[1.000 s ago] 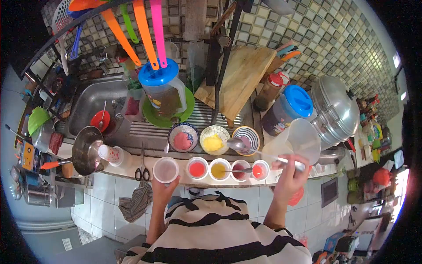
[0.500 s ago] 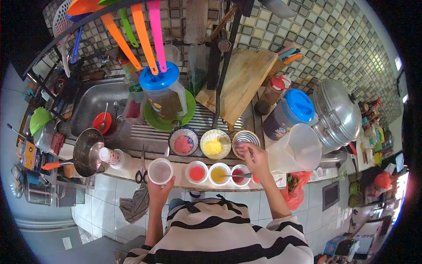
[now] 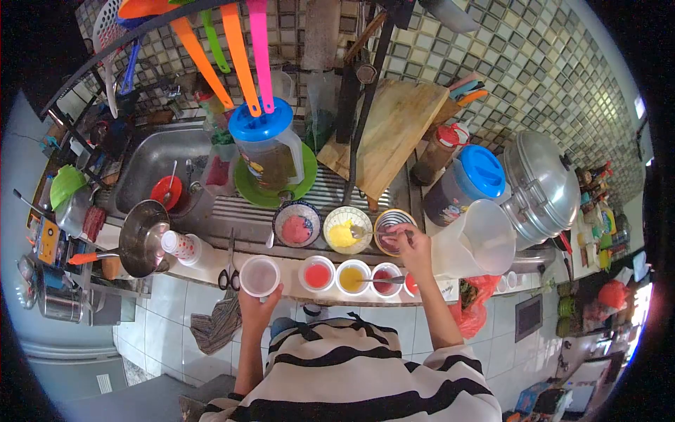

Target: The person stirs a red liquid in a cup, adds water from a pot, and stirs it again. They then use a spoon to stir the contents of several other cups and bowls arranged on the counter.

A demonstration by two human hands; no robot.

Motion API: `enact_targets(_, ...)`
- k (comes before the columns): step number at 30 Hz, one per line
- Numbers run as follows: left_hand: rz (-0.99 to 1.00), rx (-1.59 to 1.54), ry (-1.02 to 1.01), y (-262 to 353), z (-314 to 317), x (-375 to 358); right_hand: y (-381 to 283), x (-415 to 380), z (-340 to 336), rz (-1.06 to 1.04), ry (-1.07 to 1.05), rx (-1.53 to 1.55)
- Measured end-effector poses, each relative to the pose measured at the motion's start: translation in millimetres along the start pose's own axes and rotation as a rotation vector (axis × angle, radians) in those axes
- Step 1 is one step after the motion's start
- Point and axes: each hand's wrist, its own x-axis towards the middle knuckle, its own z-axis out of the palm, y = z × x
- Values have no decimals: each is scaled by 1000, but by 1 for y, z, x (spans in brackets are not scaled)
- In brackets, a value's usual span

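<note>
In my left hand (image 3: 257, 307) is a translucent plastic cup (image 3: 259, 276), gripped from below near the counter's front edge. The fingers of my right hand (image 3: 416, 250) are closed round a spoon (image 3: 380, 233), whose head touches the yellow mass in a patterned bowl (image 3: 347, 247). To the left of it stands a blue-rimmed bowl (image 3: 307, 239) with pink contents. A striped bowl (image 3: 387, 224) lies partly hidden under my right hand. In front, a row of small white cups holds red liquid (image 3: 316, 276), yellow liquid (image 3: 351, 280) and dark red liquid (image 3: 384, 283), with a utensil lying across.
Scissors (image 3: 228, 277), a stack of paper cups (image 3: 180, 246) and a frying pan (image 3: 140, 243) lie to the left. A blue-lidded pitcher (image 3: 261, 155) stands behind on a green plate. To the right are a large clear container (image 3: 486, 243), another pitcher (image 3: 457, 186) and a steamer pot (image 3: 538, 179).
The spoon's head has come down onto the yellow mass, with my right hand slightly shifted. My left hand keeps the plastic cup in nearly the same place. The whole view has moved a little.
</note>
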Motion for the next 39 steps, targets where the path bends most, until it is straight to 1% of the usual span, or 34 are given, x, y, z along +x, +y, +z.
enact_targets(2, 8, 8, -9, 3, 2, -1, 5, 3, -2, 94, 14, 159)
enact_targets(3, 5, -9, 4, 4, 3, -2, 7, 5, -3, 93, 14, 160)
enact_targets(5, 3, -24, 17, 5, 3, -3, 11, 6, -5, 139, -4, 278)
enact_targets(12, -24, 9, 13, -8, -2, -7, 16, 9, -8, 248, -5, 390)
enact_targets(17, -38, 65, -26, 0, -4, -6, 14, 6, -11, 287, 46, 577)
enact_targets(26, -21, 29, -40, 7, 3, -3, -25, -4, -13, 277, 57, 634)
enact_targets(28, -1, 101, -98, 8, 3, -1, -34, -8, -13, 266, 46, 645)
enact_targets(30, 11, 96, -96, 13, 6, 0, -45, -11, -12, 257, 33, 657)
enact_targets(33, 40, 74, -89, 26, 11, 1, -65, -16, -12, 209, 30, 668)
enact_targets(35, 57, 58, -79, 31, 15, 1, -79, -19, -12, 139, 28, 669)
enact_targets(36, 66, 80, -79, 32, 16, 1, -89, -21, -11, 141, 20, 672)
enact_targets(39, 64, 108, -93, 31, 17, -1, -116, -30, -9, 104, -88, 597)
